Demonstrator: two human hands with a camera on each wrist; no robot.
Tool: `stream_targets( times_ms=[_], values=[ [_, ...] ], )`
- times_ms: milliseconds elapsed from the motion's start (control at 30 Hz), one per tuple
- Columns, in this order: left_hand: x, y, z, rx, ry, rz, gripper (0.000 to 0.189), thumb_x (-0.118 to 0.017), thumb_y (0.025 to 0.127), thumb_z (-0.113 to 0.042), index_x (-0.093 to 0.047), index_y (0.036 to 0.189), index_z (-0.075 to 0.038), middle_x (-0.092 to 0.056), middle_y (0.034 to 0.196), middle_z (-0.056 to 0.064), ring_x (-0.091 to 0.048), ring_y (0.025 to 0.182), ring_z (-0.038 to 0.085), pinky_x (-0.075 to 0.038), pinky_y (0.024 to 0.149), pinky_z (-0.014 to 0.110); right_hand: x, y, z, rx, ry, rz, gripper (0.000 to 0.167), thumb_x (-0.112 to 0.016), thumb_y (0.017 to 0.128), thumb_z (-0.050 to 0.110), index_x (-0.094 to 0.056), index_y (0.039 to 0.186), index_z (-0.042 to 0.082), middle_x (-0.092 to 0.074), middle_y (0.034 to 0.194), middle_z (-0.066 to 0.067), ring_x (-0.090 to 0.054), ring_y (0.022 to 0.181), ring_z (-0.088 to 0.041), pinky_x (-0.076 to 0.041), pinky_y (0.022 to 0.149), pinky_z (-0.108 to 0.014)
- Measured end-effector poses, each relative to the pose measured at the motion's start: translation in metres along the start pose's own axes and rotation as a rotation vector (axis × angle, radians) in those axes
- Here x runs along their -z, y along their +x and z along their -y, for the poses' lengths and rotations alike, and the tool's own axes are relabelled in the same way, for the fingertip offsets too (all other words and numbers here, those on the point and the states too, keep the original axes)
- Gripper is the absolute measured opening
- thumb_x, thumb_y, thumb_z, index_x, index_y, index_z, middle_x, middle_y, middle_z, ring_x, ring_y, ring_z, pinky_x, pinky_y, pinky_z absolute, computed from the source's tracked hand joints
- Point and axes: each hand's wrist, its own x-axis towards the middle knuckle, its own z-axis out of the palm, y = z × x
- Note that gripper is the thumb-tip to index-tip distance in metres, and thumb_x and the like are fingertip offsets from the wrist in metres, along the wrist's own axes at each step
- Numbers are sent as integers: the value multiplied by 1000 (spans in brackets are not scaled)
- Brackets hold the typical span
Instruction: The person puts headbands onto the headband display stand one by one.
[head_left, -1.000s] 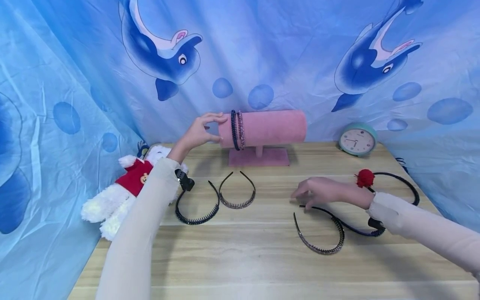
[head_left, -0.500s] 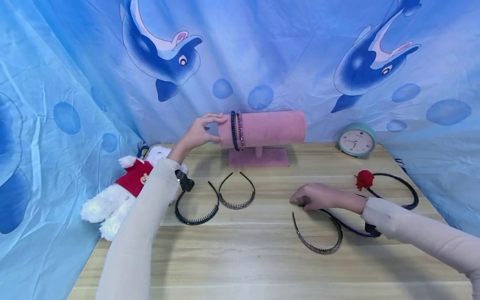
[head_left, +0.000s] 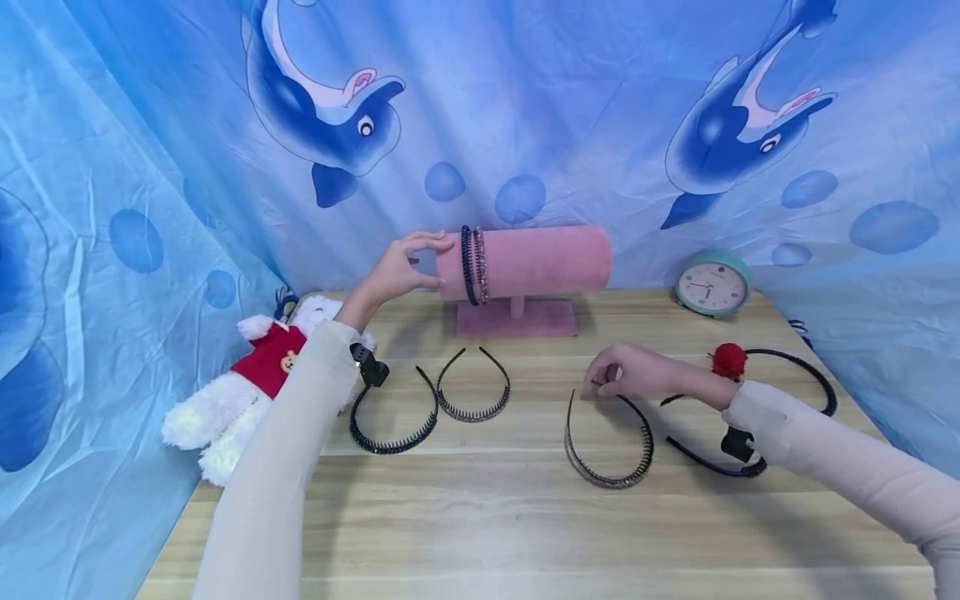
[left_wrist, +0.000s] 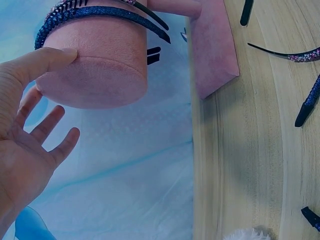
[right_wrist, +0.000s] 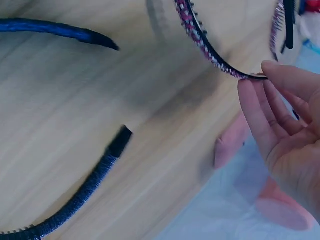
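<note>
The step in hand appears, from where I stand, to be the pick-up of the glittered headband: the right hand pinches one tip between thumb and fingers, in front of and to the right of the pink display stand. The left hand grips the stand's left end. The next move seems to call for a secure pinch and clearance from the adjacent blue headband.
</note>
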Motion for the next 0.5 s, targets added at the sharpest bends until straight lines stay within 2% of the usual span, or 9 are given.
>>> stream_targets(
  times_ms=[167,233,500],
  values=[
    [0,0,0,-5,2,-6,68,-84,76,-1,-61,139,-12,-43,161,7,-35,150,29,-38,117,57,12,-2,-2,-159,155,-82,17,-71,90,-3,-69,106,-8,-66,84,-10,-63,74,-14,-62,56,-37],
    [0,0,1,-9,-1,-5,68,-84,76,-1,-61,139,-12,-43,161,8,-35,150,29,-37,117,59,13,-3,-6,-202,201,-110,18,-71,90,-3,-67,105,-10,-65,83,-11,-62,71,-15,-63,59,-41],
    [0,1,1,-12,-16,1,68,-85,77,-2,-61,139,-12,-43,161,9,-35,149,29,-35,117,61,0,-7,-29,-282,261,-143,19,-73,87,-4,-66,104,-12,-68,78,-16,-66,60,-15,-63,57,-33]
  ],
)
